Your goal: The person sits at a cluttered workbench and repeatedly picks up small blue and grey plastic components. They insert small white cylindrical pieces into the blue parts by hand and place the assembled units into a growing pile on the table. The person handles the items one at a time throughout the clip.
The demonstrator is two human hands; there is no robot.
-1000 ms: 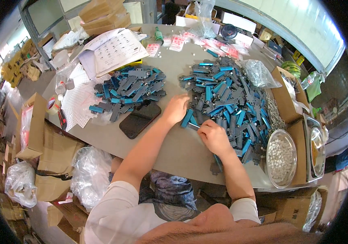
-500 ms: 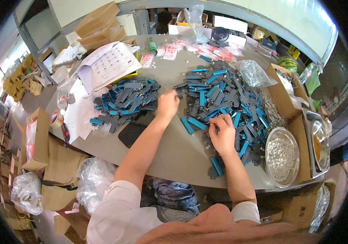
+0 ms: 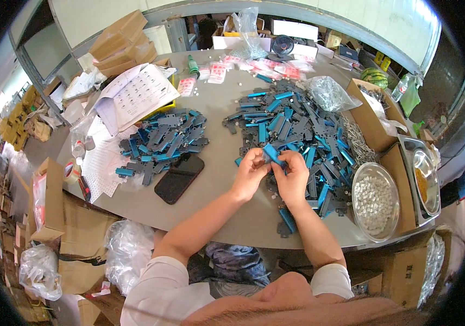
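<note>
My left hand [image 3: 250, 173] and my right hand [image 3: 292, 176] meet at the near edge of the large pile, fingers closed round a blue-and-grey bracket-like part [image 3: 271, 152]. Its blue face shows between the fingertips of both hands; the rest is hidden. Beyond and to the right spreads the large pile of similar parts [image 3: 297, 117], dark grey plates with shiny blue strips. On the left side of the table lies a smaller pile of the same parts [image 3: 170, 136].
A black phone [image 3: 179, 178] lies left of my hands. At the right stand a steel bowl of white pellets [image 3: 375, 202] and a cardboard box [image 3: 376, 117] beside loose metal pins [image 3: 358, 140]. Printed sheets [image 3: 134, 98], a green bottle [image 3: 193, 66] and red-white packets [image 3: 217, 73] lie farther back.
My left hand has come right and nearer, joining my right hand, which moved slightly up and left. A blue-and-grey part is now between them. The phone shows fully.
</note>
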